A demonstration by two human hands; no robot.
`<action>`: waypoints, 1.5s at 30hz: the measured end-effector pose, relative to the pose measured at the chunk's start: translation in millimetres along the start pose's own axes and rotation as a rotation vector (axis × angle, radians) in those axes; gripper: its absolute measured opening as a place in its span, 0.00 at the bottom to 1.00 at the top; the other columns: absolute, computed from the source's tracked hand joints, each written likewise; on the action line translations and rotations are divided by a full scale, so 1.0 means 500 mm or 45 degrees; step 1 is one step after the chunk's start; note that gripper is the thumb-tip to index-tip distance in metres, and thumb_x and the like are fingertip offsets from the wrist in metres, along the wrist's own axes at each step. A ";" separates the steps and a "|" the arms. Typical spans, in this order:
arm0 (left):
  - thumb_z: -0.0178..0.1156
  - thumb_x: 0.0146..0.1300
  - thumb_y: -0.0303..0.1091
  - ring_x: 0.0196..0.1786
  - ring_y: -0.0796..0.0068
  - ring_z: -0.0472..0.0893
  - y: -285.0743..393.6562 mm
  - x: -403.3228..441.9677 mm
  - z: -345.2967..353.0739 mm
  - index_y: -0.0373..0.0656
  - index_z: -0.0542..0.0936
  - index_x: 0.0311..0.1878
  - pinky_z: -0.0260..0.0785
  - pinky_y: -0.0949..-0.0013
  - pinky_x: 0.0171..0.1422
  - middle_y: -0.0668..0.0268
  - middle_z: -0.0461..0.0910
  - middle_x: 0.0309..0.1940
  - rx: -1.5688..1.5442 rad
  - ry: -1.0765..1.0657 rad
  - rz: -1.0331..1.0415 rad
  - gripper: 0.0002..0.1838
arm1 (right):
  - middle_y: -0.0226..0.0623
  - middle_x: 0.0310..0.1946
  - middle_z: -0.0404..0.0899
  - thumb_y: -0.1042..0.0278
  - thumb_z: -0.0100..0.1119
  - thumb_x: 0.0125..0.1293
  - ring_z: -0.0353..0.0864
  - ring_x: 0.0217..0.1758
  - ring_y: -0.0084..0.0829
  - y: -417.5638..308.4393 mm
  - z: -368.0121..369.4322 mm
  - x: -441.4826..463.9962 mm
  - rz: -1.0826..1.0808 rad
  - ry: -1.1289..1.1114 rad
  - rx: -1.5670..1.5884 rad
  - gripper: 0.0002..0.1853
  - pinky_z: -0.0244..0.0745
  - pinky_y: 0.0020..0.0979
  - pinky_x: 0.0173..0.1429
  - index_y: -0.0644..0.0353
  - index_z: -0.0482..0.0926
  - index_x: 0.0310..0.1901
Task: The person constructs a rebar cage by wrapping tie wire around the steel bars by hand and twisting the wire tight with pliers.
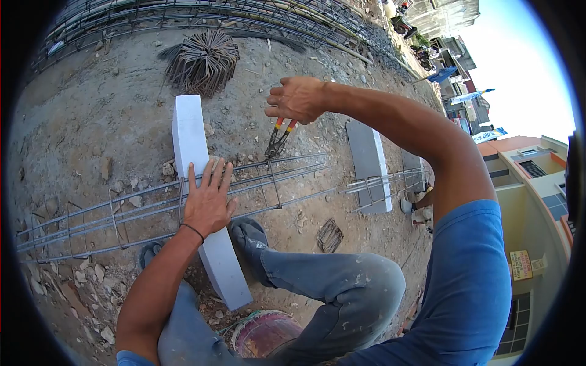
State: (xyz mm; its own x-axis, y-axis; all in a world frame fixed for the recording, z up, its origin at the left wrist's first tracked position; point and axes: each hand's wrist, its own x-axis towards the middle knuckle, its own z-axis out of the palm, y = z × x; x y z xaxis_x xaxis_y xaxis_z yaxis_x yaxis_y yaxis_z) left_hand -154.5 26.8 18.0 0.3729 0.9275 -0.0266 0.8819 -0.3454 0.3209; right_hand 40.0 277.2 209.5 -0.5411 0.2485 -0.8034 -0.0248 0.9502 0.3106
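Observation:
My right hand (297, 99) is closed around the red and yellow handles of a pair of pincers (278, 141). Their jaws meet the top bar of a long rebar cage (134, 215), at a square stirrup (274, 186). Flat and with fingers spread, my left hand (209, 200) rests on the cage where it crosses a pale block (190, 131). The block lies under the bars, between my feet. Whether tie wire sits in the jaws is too small to tell.
A bundle of bent stirrups (210, 60) stands on the dirt, with more rebar cages (244, 13) behind. A grey block (365, 161) props further bars at right. Several stirrups (330, 236) lie near my knee, and a reddish bucket (265, 334) stands below. Rubble (91, 287) covers the lower left.

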 end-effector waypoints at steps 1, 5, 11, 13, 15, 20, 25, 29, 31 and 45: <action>0.51 0.77 0.58 0.89 0.56 0.47 0.001 0.000 -0.001 0.46 0.52 0.87 0.27 0.32 0.89 0.60 0.51 0.87 -0.001 0.000 0.002 0.44 | 0.35 0.41 0.83 0.59 0.72 0.64 0.85 0.49 0.37 0.003 0.009 -0.004 -0.171 0.318 -0.113 0.19 0.78 0.47 0.60 0.56 0.79 0.52; 0.50 0.77 0.58 0.89 0.57 0.47 -0.001 0.002 0.002 0.46 0.52 0.87 0.27 0.31 0.88 0.60 0.51 0.87 -0.007 0.014 -0.003 0.44 | 0.30 0.39 0.79 0.58 0.60 0.72 0.78 0.50 0.34 0.018 0.033 -0.002 -0.421 0.965 -0.393 0.13 0.70 0.43 0.66 0.57 0.81 0.50; 0.50 0.77 0.58 0.88 0.56 0.48 -0.003 0.008 0.010 0.46 0.52 0.87 0.28 0.30 0.88 0.59 0.53 0.86 -0.024 0.058 0.011 0.44 | 0.35 0.34 0.82 0.53 0.63 0.69 0.85 0.45 0.38 0.033 0.060 -0.026 -0.387 0.446 -0.255 0.17 0.78 0.45 0.59 0.62 0.84 0.42; 0.51 0.77 0.58 0.88 0.56 0.49 -0.004 -0.002 0.005 0.45 0.53 0.87 0.31 0.31 0.88 0.58 0.54 0.86 -0.008 0.039 0.006 0.44 | 0.41 0.34 0.86 0.51 0.64 0.70 0.89 0.43 0.42 0.019 0.079 -0.038 -0.235 0.243 -0.112 0.20 0.83 0.45 0.51 0.65 0.85 0.39; 0.51 0.77 0.58 0.88 0.56 0.49 -0.006 0.002 0.015 0.45 0.54 0.87 0.31 0.30 0.88 0.58 0.54 0.86 0.003 0.015 -0.023 0.43 | 0.46 0.31 0.86 0.49 0.61 0.75 0.90 0.35 0.44 0.002 0.066 -0.045 -0.097 0.003 0.273 0.25 0.85 0.42 0.42 0.69 0.86 0.37; 0.51 0.77 0.58 0.88 0.56 0.49 -0.009 -0.003 0.019 0.46 0.53 0.87 0.32 0.30 0.88 0.58 0.54 0.86 0.027 0.049 -0.008 0.43 | 0.48 0.24 0.84 0.43 0.57 0.79 0.84 0.20 0.39 0.032 0.042 -0.025 0.338 -0.764 1.413 0.31 0.82 0.40 0.27 0.72 0.85 0.36; 0.48 0.78 0.59 0.88 0.56 0.49 -0.013 -0.001 0.029 0.47 0.52 0.87 0.32 0.30 0.89 0.59 0.54 0.86 0.045 0.040 0.000 0.43 | 0.47 0.26 0.86 0.42 0.56 0.79 0.86 0.23 0.37 0.066 0.057 0.024 0.348 -0.969 1.544 0.32 0.82 0.38 0.26 0.72 0.86 0.37; 0.48 0.78 0.60 0.88 0.56 0.50 -0.013 -0.001 0.031 0.48 0.52 0.87 0.32 0.30 0.89 0.60 0.54 0.86 0.044 0.048 -0.005 0.43 | 0.47 0.28 0.88 0.43 0.63 0.75 0.90 0.26 0.37 0.056 0.042 0.040 0.352 -0.890 1.172 0.28 0.83 0.39 0.30 0.68 0.87 0.41; 0.48 0.78 0.60 0.88 0.56 0.50 -0.014 -0.002 0.032 0.48 0.52 0.87 0.32 0.30 0.89 0.60 0.54 0.86 0.040 0.049 -0.002 0.43 | 0.47 0.30 0.89 0.45 0.67 0.72 0.91 0.28 0.38 0.037 0.027 0.042 0.304 -0.802 0.984 0.26 0.83 0.40 0.32 0.67 0.87 0.43; 0.48 0.78 0.61 0.87 0.57 0.51 -0.012 -0.004 0.043 0.49 0.53 0.87 0.33 0.29 0.88 0.60 0.55 0.86 0.069 0.062 -0.022 0.42 | 0.41 0.59 0.81 0.60 0.62 0.71 0.74 0.72 0.39 0.018 0.034 0.068 -0.348 0.643 -0.505 0.23 0.64 0.46 0.78 0.60 0.81 0.64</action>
State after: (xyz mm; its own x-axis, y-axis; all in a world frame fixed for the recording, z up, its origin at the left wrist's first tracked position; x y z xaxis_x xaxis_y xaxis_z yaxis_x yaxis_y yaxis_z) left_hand -154.6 23.8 -4.1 0.3444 0.9387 0.0152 0.9028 -0.3356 0.2689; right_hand 35.8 297.6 176.2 -0.7940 -0.1988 -0.5745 -0.4689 0.8018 0.3705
